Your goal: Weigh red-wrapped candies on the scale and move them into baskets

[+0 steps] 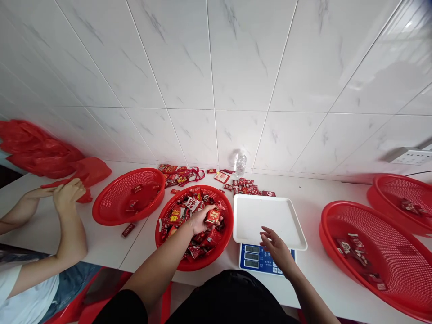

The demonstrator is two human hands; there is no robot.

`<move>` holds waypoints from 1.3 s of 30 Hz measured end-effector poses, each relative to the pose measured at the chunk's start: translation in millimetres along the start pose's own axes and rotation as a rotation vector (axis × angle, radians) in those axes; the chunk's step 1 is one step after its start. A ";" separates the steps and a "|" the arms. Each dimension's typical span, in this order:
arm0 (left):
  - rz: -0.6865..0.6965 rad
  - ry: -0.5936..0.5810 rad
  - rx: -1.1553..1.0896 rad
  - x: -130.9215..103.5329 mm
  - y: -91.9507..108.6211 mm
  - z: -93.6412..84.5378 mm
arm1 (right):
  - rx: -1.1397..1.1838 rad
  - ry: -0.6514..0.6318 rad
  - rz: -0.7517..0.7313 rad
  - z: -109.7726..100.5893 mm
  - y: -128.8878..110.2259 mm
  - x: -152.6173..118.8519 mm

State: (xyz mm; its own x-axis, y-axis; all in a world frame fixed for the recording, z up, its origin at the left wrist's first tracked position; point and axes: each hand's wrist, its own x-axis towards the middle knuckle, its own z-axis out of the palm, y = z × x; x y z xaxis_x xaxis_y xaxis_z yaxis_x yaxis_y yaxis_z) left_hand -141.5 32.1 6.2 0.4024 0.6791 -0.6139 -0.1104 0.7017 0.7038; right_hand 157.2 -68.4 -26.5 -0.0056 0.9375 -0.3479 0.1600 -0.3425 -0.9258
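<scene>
Left hand (200, 219): grip clasped around a red packet (213, 216), held above a red basket (195, 266) heaped with wrapped sweets (174, 216). Right hand (274, 247): grip released, nothing held, fingers partly spread at the near edge of the scale's white tray (266, 213). Clear bottle (240, 165) stands near the wall, on the bench (310, 191).

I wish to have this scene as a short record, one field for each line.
left hand: holding a red packet over the packet-filled basket
right hand: open, over the front edge of the white tray
scale: blue front panel; display digits unreadable
other baskets: one at left, two at right, all holding some packets
by the wall: clear bottle, loose packets
co-worker's hands: far left, beside red bags
</scene>
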 end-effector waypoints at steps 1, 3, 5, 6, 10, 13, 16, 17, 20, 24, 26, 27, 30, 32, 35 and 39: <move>-0.040 -0.080 -0.033 1.3 -4.5 10.5 | 0.008 -0.025 -0.009 4.2 -1.9 0.9; -0.162 -0.212 -0.053 7.6 -16.7 33.3 | 0.030 -0.070 -0.032 14.2 -5.0 3.2; -0.279 -0.288 -0.041 17.3 -30.8 56.2 | 0.073 -0.118 -0.052 23.6 -7.3 5.3; -0.322 -0.298 -0.030 22.6 -37.4 66.7 | 0.100 -0.138 -0.058 27.0 -7.9 6.3; -0.365 -0.340 -0.055 40.0 -54.5 95.9 | 0.180 -0.098 -0.034 26.9 -4.3 10.3; -0.301 -0.308 -0.068 46.5 -55.9 106.0 | 0.223 0.031 0.040 16.3 4.5 14.5; -0.173 -0.232 -0.119 47.8 -50.7 112.1 | 0.315 0.142 0.099 6.1 13.2 18.4; -0.127 -0.219 -0.148 47.3 -48.3 113.8 | 0.352 0.156 0.111 4.0 15.2 19.2; -0.014 -0.216 -0.195 43.7 -40.2 116.1 | 0.412 0.157 0.133 1.7 18.0 20.1; 0.155 -0.105 -0.077 40.6 -29.6 101.1 | 0.332 0.194 0.142 3.3 15.8 17.8; 0.294 0.022 0.053 43.2 -25.9 81.3 | 0.263 0.217 0.116 3.1 13.4 15.4; 0.379 0.117 0.143 45.8 -25.1 68.4 | 0.230 0.224 0.104 2.6 12.1 14.0; 0.435 0.525 0.700 56.1 -27.8 25.0 | 0.159 0.220 0.102 0.8 8.9 9.3; 0.322 0.602 1.041 62.3 -34.3 -0.8 | 0.135 0.201 0.114 0.8 7.6 6.6; 0.228 0.543 1.194 70.1 -47.0 -23.2 | 0.110 0.161 0.124 3.8 6.7 4.0; 0.079 0.451 1.337 84.9 -53.5 -26.9 | 0.091 0.103 0.128 9.5 5.3 2.9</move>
State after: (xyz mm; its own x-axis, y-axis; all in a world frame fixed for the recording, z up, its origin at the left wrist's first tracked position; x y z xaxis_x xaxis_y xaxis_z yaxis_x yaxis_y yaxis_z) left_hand -125.9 58.0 -93.2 0.0864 0.8946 -0.4384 0.9161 0.1016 0.3878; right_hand 148.6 -68.0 -33.8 0.1110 0.8858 -0.4506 0.0631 -0.4588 -0.8863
